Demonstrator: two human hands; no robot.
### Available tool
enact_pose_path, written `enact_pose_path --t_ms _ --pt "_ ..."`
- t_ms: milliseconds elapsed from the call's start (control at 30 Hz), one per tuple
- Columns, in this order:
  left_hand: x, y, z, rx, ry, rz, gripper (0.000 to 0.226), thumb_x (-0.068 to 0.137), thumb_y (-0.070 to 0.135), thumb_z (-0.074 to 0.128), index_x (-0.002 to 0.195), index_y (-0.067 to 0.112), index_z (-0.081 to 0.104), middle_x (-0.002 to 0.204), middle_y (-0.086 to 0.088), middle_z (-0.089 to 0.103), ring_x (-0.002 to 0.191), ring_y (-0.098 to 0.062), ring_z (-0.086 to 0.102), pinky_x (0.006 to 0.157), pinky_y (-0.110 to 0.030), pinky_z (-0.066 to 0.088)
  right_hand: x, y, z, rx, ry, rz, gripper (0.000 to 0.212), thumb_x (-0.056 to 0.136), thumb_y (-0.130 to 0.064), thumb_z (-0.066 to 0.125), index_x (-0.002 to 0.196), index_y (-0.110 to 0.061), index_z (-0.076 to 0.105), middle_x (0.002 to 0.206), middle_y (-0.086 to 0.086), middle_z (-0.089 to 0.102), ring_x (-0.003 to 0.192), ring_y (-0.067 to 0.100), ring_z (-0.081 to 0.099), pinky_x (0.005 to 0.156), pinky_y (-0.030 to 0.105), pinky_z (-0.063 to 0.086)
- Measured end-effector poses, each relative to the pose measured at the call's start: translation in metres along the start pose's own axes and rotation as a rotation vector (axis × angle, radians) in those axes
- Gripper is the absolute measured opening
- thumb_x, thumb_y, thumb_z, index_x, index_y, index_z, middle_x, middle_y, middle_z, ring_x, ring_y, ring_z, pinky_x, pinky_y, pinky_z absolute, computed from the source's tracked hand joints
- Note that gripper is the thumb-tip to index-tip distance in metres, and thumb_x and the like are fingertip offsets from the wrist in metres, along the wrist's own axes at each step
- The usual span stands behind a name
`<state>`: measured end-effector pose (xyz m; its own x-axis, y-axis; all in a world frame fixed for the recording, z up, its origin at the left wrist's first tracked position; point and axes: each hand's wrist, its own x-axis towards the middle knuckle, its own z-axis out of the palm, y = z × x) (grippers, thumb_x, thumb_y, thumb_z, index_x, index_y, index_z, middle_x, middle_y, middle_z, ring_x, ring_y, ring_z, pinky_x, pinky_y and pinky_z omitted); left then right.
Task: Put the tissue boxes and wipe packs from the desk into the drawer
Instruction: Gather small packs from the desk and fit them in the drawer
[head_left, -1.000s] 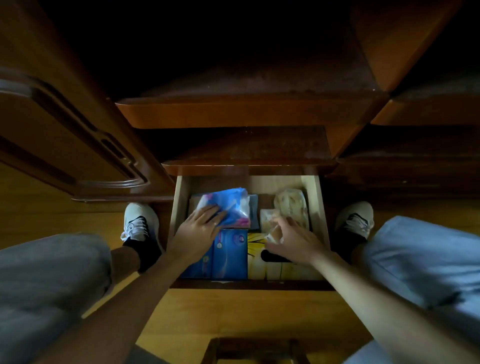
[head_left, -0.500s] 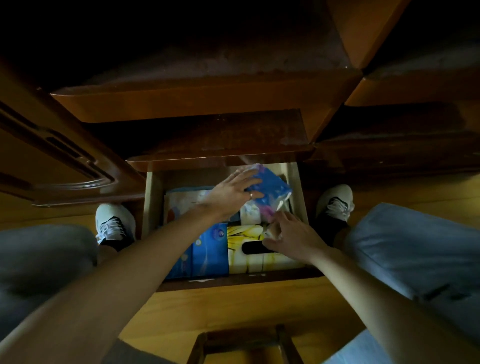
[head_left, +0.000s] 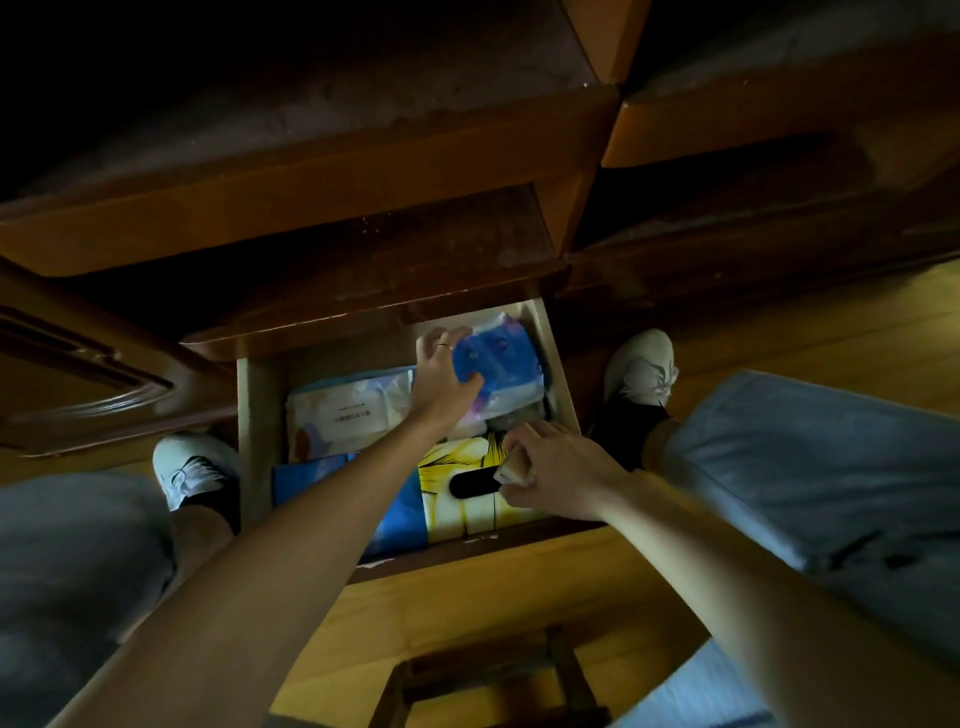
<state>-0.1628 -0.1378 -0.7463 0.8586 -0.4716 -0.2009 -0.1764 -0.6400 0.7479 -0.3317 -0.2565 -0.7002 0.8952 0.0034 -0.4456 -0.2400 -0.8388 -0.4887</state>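
Wipe pack (head_left: 498, 364), blue and soft, sits at the drawer's (head_left: 254, 415) far right corner under the left hand's (head_left: 441, 379) curled grip, so pressing it flat seems wise while the right hand (head_left: 556, 473) pinches a small pale item, unidentifiable, over the yellow box (head_left: 462, 488).

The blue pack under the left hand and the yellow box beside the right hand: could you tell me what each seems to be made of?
Blue pack: apparently soft, glossy plastic film; it crinkles and catches highlights under the left hand.
Yellow box: likely printed cardboard; flat faces, straight edges, dark oval dispensing slot, matte look.
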Motion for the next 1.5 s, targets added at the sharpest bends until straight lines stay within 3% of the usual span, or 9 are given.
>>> enact_pose_path --t_ms 200,400,600,733,867,967,1067,1233,1500 --pt "0.012 0.007 0.004 -0.08 -0.075 -0.182 0.064 0.076 -0.011 0.063 0.133 0.02 0.064 0.155 -0.01 0.039 0.139 -0.026 0.044 0.104 -0.024 0.04 0.002 0.0 0.003 -0.001 -0.009 0.007 0.059 0.079 -0.058 0.062 0.128 -0.027 0.047 0.134 0.0 0.054 0.122 0.024 0.052 0.081 0.034 0.042" --pt "0.015 0.014 0.01 0.141 -0.338 0.087 0.045 0.083 -0.012 0.062 0.123 0.008 0.071 0.131 -0.007 0.067 0.122 -0.02 0.061 0.1 -0.019 0.042 0.002 -0.002 0.002 -0.011 -0.017 0.011 0.058 0.08 -0.059 0.061 0.126 -0.028 0.047 0.134 0.0 0.054 0.124 0.024 0.052 0.081 0.034 0.041" --pt "0.006 0.016 0.007 0.197 -0.241 0.233 0.033 0.088 -0.01 0.057 0.095 0.013 0.079 0.105 0.002 0.073 0.099 -0.014 0.067 0.088 -0.026 0.052 0.0 -0.005 -0.001 -0.029 -0.035 0.016 0.057 0.082 -0.059 0.059 0.128 -0.027 0.047 0.136 0.001 0.054 0.125 0.024 0.052 0.091 0.039 0.047" --pt "-0.003 0.01 0.006 0.29 -0.378 0.327 0.03 0.086 -0.007 0.062 0.099 0.013 0.081 0.112 0.001 0.07 0.106 -0.017 0.065 0.093 -0.029 0.05 -0.001 -0.007 0.0 -0.037 -0.022 0.009 0.055 0.083 -0.058 0.061 0.125 -0.026 0.049 0.13 0.001 0.057 0.118 0.023 0.055 0.088 0.038 0.047" --pt "-0.005 0.013 0.003 0.22 -0.381 0.319 0.043 0.083 -0.01 0.056 0.108 0.017 0.078 0.132 0.0 0.063 0.122 -0.02 0.059 0.098 -0.03 0.047 -0.003 -0.008 -0.004 -0.034 -0.007 0.009 0.056 0.082 -0.059 0.06 0.127 -0.028 0.049 0.129 -0.002 0.058 0.116 0.021 0.056 0.086 0.035 0.046" --pt "-0.007 0.009 -0.003 0.34 -0.182 0.368 0.054 0.082 0.01 0.061 0.13 0.032 0.066 0.152 0.004 0.043 0.131 -0.017 0.047 0.086 -0.036 0.052 -0.003 -0.007 -0.009 -0.017 0.018 0.012 0.056 0.082 -0.061 0.06 0.127 -0.03 0.048 0.128 -0.003 0.057 0.115 0.02 0.057 0.087 0.036 0.048" --pt "-0.004 0.004 -0.005 0.397 -0.042 0.338 0.06 0.084 0.028 0.066 0.143 0.03 0.053 0.155 -0.003 0.039 0.137 -0.026 0.04 0.102 -0.042 0.042 -0.004 -0.008 -0.011 -0.005 0.014 0.028 0.057 0.084 -0.062 0.059 0.128 -0.029 0.046 0.13 -0.002 0.056 0.117 0.022 0.057 0.091 0.041 0.05" --pt "0.02 0.007 0.003 0.217 -0.329 -0.114 0.107 0.079 0.057 0.076 0.161 0.028 0.013 0.161 -0.014 0.024 0.144 -0.037 0.035 0.113 -0.051 0.039 -0.006 -0.007 -0.007 -0.004 -0.008 0.027 0.057 0.085 -0.058 0.061 0.13 -0.028 0.048 0.133 -0.001 0.056 0.121 0.022 0.055 0.091 0.038 0.048" --pt "0.018 0.006 0.032 0.517 -0.386 0.094 0.123 0.06 0.065 0.085 0.157 0.03 0.019 0.151 -0.013 0.031 0.137 -0.037 0.036 0.114 -0.046 0.034 0.002 -0.006 -0.004 -0.005 -0.016 0.019 0.055 0.085 -0.059 0.06 0.127 -0.027 0.048 0.132 0.0 0.055 0.119 0.023 0.055 0.091 0.04 0.048"
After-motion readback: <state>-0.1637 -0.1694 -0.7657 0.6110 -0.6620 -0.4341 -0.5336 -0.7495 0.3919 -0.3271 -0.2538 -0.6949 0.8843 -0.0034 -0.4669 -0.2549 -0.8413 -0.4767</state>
